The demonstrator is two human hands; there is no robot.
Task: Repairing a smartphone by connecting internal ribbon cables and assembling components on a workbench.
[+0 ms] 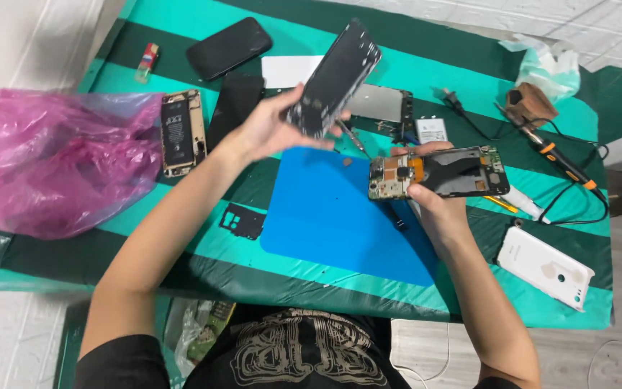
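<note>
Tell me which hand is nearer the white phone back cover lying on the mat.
Right. The right hand, holding an opened phone body, is just left of the white cover; the left hand is raised far across the blue pad.

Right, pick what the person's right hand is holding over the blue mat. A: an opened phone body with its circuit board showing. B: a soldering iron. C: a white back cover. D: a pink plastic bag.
A: the right hand grips an opened phone body with the circuit board exposed, above the blue mat; the white back cover, soldering iron and pink bag all lie untouched on the table.
</note>
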